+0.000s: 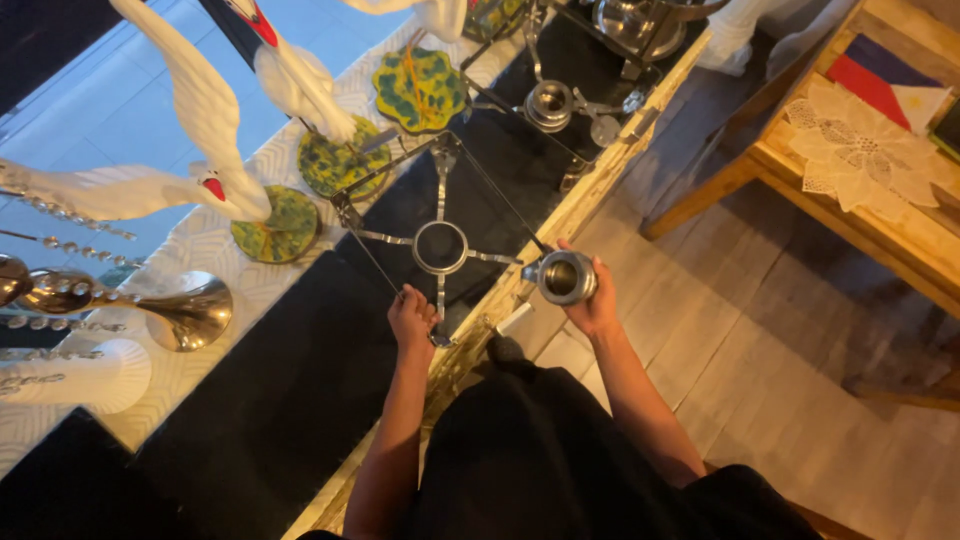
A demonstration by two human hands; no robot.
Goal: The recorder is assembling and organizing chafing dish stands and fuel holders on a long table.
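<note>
A square metal frame stand (441,246) with a centre ring and four spokes lies on the black cloth of the table. My left hand (411,316) grips the stand's near corner. Just right of it, over the table's front edge, my right hand (590,300) holds a small round metal burner cup (562,277) with its open mouth facing up. A second frame stand (560,120) with its own metal cup (549,104) stands farther back on the same cloth.
White bird figures (205,140) on green-yellow disc bases (420,88) line the table's left side beside a shiny metal scoop (190,312). A wooden table (880,210) with a lace doily stands on the wood floor (760,340) at right.
</note>
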